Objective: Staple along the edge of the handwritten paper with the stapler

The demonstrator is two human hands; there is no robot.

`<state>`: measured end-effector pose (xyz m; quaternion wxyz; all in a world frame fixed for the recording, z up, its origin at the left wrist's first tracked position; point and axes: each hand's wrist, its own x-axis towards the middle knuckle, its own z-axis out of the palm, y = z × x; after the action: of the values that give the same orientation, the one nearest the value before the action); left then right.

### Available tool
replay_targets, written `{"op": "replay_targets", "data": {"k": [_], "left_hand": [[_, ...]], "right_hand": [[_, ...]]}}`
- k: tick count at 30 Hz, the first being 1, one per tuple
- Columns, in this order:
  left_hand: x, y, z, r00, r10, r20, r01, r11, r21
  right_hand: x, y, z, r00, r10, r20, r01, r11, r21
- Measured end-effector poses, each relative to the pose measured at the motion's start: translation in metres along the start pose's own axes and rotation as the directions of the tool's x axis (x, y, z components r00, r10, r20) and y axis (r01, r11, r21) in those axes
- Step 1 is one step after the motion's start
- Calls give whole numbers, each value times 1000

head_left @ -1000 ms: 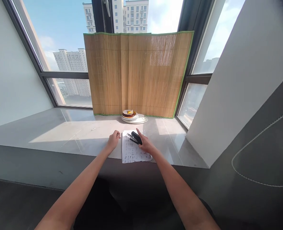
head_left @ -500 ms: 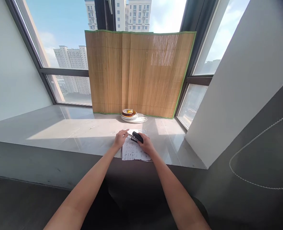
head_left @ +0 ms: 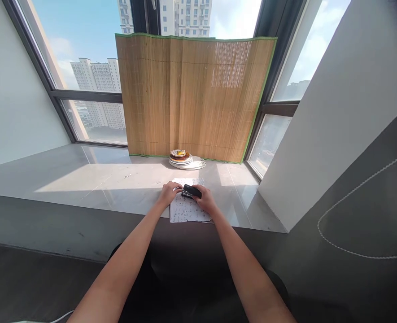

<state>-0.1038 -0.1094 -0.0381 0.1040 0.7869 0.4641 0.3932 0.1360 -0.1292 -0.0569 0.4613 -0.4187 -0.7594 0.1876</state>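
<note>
A black stapler is tilted open above sheets of paper covered with handwriting. My right hand grips its right end, fingers wrapped round it. At the left end of the stapler, my left hand reaches in with its fingers pinched together. Whatever small thing may be between those fingertips is too small to make out. The sheets lie at the front edge of a grey tiled windowsill.
Behind the paper stands a stack of plates with a small yellow thing on top. A bamboo mat leans against the window. To the right are a white wall pillar and a hanging beaded cord.
The shiny strip seen between my left fingers and the stapler no longer shows. My left fingertips have come a little closer to the stapler, which my right hand still holds. The view has shifted slightly.
</note>
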Motion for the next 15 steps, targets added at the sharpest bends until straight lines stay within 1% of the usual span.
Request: {"op": "replay_targets", "data": {"k": [7,11,13,15], "left_hand": [[0,0,0,999,-47,25,46,999,19],[0,-1,1,995,-85,51,85,996,-7],[0,-2,1,997,-63,39,64,998,-17],[-1,-4,2,999,-51,-1,51,999,-3]], "right_hand": [[0,-2,-2,1000,10,-4,-10,1000,17],[0,-4,-4,1000,26,-5,-26,999,19],[0,-4,-3,999,42,-14,-42,999,25],[0,-3,-3,998,56,-22,-55,998,38]]}}
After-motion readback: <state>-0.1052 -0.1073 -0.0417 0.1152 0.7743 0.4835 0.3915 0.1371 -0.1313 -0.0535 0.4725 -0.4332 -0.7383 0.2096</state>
